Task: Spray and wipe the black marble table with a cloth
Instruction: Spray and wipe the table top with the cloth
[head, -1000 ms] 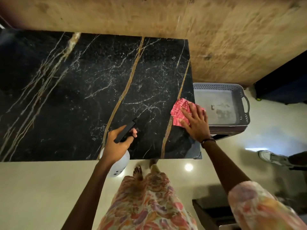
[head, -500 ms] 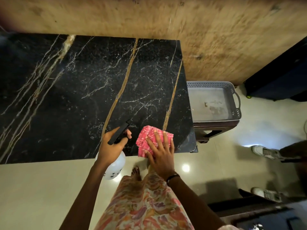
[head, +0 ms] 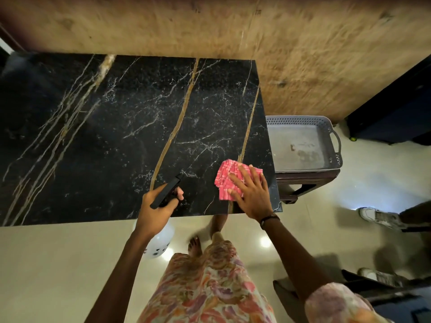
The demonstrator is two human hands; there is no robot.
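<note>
Cloth: we press the pink cloth (head: 227, 180) flat near the surface (head: 105, 141)'s near right corner, so the wipe reaches the edge.
Right hand (head: 250, 194): fingers spread wide, gripping nothing.
Left hand (head: 156, 203): fingers wrapped around the spray bottle (head: 161, 241), parked over the near edge, ready to spray.

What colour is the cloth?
Pink with a pale woven check, the cloth shows clearly in the head view.

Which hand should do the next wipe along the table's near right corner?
The right hand. It already lies flat on the pink checked cloth at that corner of the black marble table, while the left hand is busy with its grip on the white spray bottle.
</note>
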